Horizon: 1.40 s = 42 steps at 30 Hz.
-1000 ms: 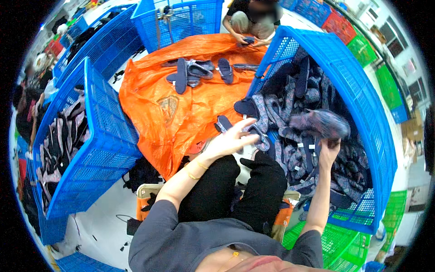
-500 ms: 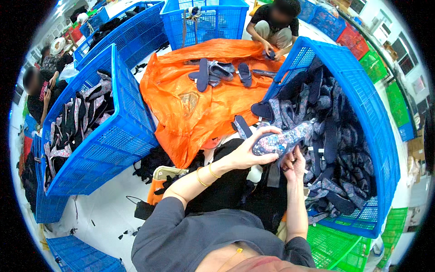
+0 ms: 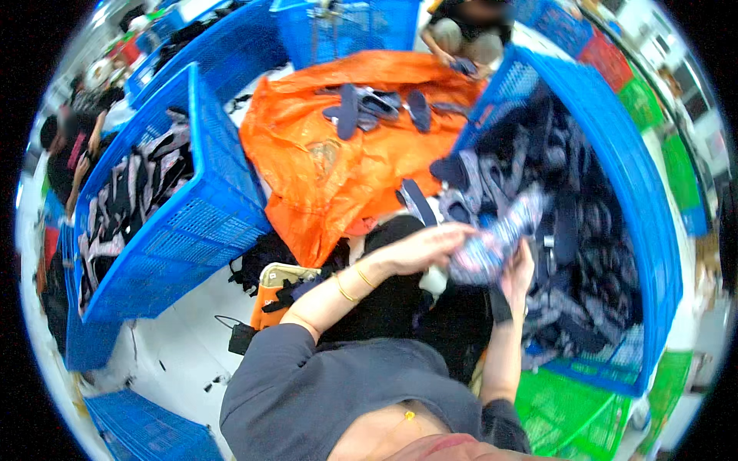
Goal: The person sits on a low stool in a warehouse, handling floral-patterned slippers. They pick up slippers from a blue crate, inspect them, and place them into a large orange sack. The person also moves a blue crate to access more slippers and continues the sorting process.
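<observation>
A floral slipper, smeared by motion, is held in front of me beside the large blue crate. My left hand grips its near left side, with fingers along its upper edge. Around the opposite side of the slipper, my right hand is closed, its fingers partly hidden. A dark strip hangs below my right hand by the wrist. Close by, the large blue crate at right holds a heap of similar dark and floral slippers.
An orange sheet lies ahead with several dark slippers on it. Another blue crate with slipper pieces stands at left. A person crouches beyond the sheet. Green crates and an orange pouch-like item sit near me.
The slipper has shifted slightly right and down, and its tip now points more steeply upward. My right hand has moved up along its side; my left fingers have straightened.
</observation>
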Motion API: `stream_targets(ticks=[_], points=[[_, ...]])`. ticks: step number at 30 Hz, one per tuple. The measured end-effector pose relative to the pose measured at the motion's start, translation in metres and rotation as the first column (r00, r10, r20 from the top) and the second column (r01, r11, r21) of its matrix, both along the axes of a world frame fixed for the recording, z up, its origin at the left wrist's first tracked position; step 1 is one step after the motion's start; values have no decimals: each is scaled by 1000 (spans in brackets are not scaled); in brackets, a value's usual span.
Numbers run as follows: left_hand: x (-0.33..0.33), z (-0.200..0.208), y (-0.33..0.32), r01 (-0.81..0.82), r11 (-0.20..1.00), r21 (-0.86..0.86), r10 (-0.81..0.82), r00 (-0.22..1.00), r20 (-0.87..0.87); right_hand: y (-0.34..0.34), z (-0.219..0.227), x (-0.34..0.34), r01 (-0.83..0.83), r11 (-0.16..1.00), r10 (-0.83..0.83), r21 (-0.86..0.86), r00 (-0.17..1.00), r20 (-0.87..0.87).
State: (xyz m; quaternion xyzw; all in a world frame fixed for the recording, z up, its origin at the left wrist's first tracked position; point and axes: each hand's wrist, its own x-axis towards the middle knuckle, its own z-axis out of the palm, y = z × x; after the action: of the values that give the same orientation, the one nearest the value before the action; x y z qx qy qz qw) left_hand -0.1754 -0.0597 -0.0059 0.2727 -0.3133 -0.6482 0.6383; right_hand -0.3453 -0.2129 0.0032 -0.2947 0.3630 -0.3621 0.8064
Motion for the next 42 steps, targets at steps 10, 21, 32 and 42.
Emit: stream_targets(ticks=[10,21,32,42], points=[[-2,-9,-4,-141,990,14,141,990,7,-45,2,10,136,976,-134,-168,991,21],[-10,6,5,-180,667,-723,716,-113,689,-44,7,10,-92,967,47,-238,980,-191],[-17,-16,17,-271,799,-537,593,212,777,-50,-17,23,-914,206,-387,-349,251,-887],[-9,-14,21,-297,951,-80,227,502,834,6,25,-28,-898,179,370,-403,441,-818]])
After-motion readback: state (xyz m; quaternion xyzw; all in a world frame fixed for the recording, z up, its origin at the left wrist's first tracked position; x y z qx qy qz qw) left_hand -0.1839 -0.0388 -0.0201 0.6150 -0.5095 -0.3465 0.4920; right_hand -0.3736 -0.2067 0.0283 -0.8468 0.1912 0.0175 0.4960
